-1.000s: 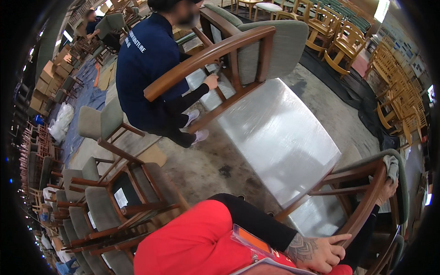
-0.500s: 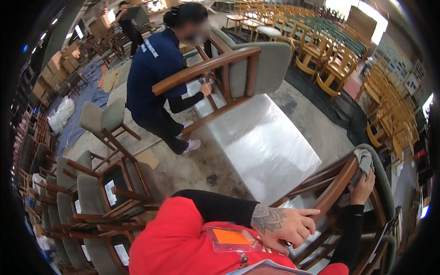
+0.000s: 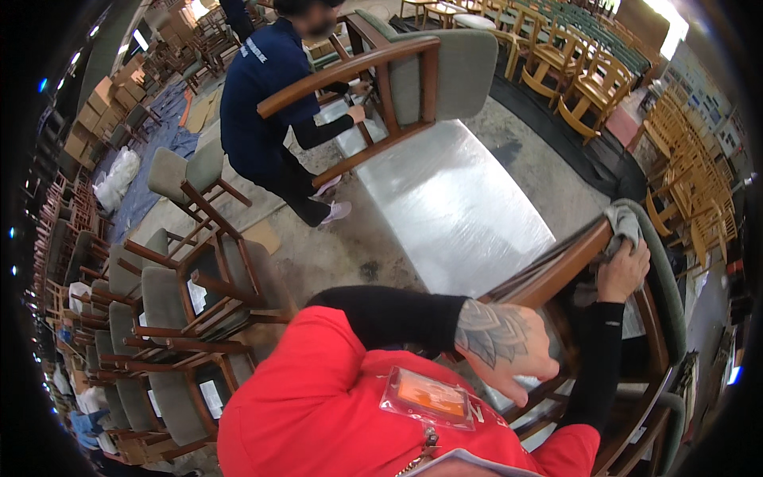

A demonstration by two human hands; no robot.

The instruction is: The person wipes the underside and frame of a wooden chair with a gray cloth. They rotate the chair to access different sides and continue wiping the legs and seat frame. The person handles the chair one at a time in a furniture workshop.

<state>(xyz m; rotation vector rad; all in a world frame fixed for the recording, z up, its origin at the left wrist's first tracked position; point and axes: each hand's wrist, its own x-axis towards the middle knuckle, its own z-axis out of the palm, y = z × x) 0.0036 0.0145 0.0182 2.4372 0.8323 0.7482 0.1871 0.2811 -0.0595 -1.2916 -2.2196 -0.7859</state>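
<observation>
- Tattooed left hand (image 3: 509, 343) has drawn in its outstretched index finger since the earlier frame; wrist bent, it overlaps the lower end of the brown wooden chair rail (image 3: 566, 266), its fingers mostly hidden, so I cannot tell its grip.
- Right hand (image 3: 624, 272), reaching up, closes around a crumpled grey cloth (image 3: 625, 226) at the rail's upper end.
- Beyond the rail lies a shiny film-wrapped rectangular slab (image 3: 469, 211).
- Brown-framed grey chairs (image 3: 171, 298) crowd the left.

A hand could pass over the wrapped slab (image 3: 461, 215) between 2 chairs (image 3: 465, 79). The nearer chair's rail (image 3: 560, 274) separates it from the right hand (image 3: 624, 274); stacked chairs (image 3: 167, 300) block the left.
</observation>
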